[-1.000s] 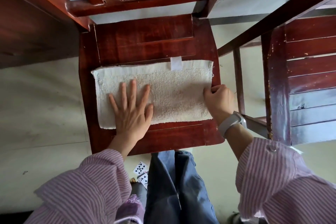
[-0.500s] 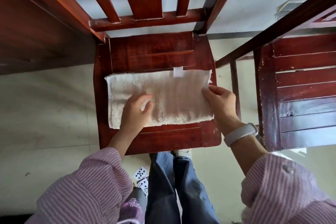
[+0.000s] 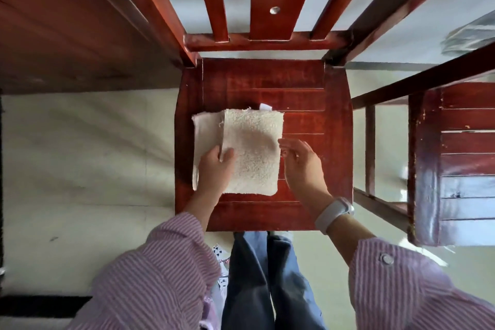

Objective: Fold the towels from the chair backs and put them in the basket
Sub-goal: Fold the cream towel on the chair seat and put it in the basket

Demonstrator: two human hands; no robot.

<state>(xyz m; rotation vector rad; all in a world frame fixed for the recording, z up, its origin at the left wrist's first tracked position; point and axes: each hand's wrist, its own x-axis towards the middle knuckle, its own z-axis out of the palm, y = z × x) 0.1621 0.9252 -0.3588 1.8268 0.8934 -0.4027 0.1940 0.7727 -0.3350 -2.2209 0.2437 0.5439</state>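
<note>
The towel (image 3: 249,150) is pinned on the chair seat (image 3: 316,126) by the left hand (image 3: 214,169), thumb pinching its folded edge; the right hand (image 3: 301,166) is held loosely open just beside it. One fold is made; basketing remains, no basket being seen.

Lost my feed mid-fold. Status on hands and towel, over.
Left hand pinching the towel's top flap. Right hand open, beside its right edge. Towel folded over on chair seat. No basket in view.
</note>
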